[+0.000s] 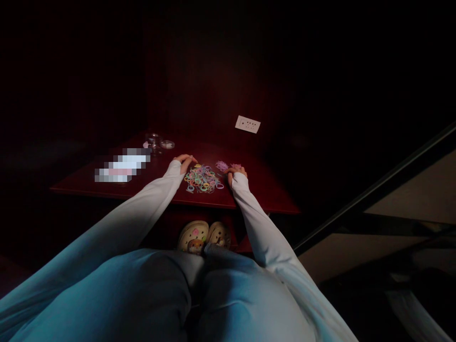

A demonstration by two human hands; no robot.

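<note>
A loose heap of small hair ties in mixed pastel colours lies near the front edge of the dark red table. My left hand rests at the heap's far left side, fingers stretched out beside some yellow ties; nothing shows in its grasp. On the other side, my right hand is low over the tabletop, its fingers bent but apart, between the heap and pink ties partly hidden behind it. A small pile of purple ties sits just left of those pink ones.
Toward the back left of the table stand a clear jar and a round clear lid. A blurred-out bright phone-like slab lies at the left. A white wall socket is behind; clogs show below.
</note>
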